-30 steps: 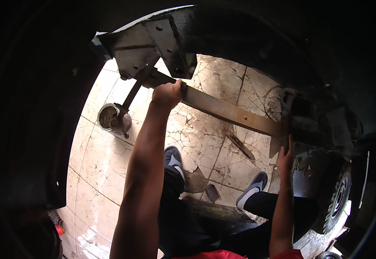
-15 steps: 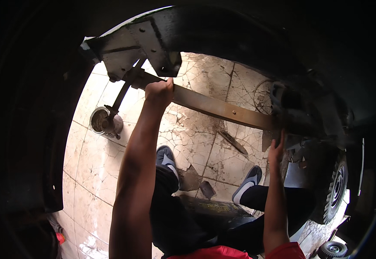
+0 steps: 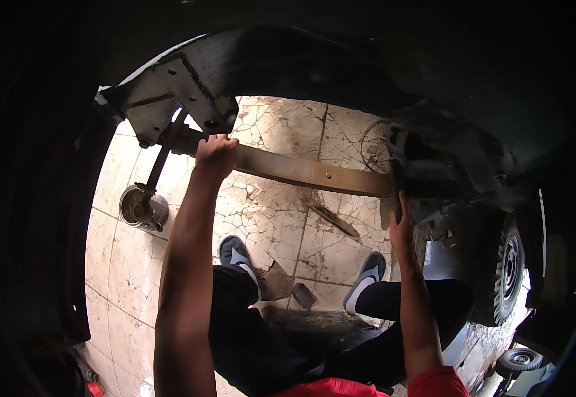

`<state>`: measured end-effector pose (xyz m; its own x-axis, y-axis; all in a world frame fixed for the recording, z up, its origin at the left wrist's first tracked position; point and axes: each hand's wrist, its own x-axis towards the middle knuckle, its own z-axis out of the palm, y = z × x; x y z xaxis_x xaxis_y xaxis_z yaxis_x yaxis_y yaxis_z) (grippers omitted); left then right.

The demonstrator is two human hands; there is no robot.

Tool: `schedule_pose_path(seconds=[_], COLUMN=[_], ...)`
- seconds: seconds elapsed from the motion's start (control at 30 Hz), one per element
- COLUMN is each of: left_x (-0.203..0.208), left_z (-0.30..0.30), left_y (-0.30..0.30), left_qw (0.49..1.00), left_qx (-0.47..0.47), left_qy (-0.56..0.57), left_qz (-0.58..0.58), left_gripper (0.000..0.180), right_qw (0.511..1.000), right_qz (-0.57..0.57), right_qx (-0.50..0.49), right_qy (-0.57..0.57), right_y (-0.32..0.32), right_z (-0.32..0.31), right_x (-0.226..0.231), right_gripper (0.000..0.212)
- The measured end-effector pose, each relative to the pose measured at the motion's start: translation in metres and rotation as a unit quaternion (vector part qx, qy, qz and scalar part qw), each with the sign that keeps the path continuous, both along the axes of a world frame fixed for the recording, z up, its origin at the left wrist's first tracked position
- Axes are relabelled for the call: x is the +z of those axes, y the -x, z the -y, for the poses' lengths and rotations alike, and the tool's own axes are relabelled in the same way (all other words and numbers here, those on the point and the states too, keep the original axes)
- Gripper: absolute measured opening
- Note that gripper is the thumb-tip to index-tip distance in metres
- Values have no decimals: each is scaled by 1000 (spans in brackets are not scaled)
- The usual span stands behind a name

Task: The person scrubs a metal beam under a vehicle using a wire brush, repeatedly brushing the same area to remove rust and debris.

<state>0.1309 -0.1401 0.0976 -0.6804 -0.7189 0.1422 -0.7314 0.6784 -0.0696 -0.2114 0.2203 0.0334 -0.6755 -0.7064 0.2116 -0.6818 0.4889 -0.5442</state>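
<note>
Head view: left hand [image 3: 217, 156] has its grip wrapped around a long, gently bowed, rust-tinged metal bar [image 3: 294, 169] above cracked floor tiles [image 3: 261, 215]; right hand [image 3: 402, 231] is near its right end, grip unclear.

Floor [image 3: 126, 264]: I saw pale tiles, cracked and stained.
Can [image 3: 161, 206]: it stood toward the left.
Strip [image 3: 336, 220]: it lay slantwise, beyond the shoes [image 3: 370, 267].
Brown scrap [image 3: 276, 280]: I spotted it beside the left shoe.
Dark scrap [image 3: 304, 296]: it lay between both shoes.
</note>
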Motion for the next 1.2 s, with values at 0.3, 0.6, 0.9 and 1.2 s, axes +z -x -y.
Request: schedule_pose_path(seconds=[0.3,0.6,0.9,1.2], left_x=[-6,-8,-13,-10], left_z=[4,6,10,13], left_y=[6,6,2,3], left_qw=[1000,999,997,997], left_qx=[6,-29,-45,-44], left_qy=[6,18,67,59], left_qz=[-4,-24,0,22], left_gripper=[41,39,51,53], right_qw=[999,998,988,992], right_qz=[-31,-41,-129,-87], right_qx=[14,1,-18,-13], right_qy=[8,43,87,93], right_y=[-6,19,16,26], right_z=[-4,-3,8,2], right_x=[-14,-13,-15,-20], right_gripper=[73,70,66,77])
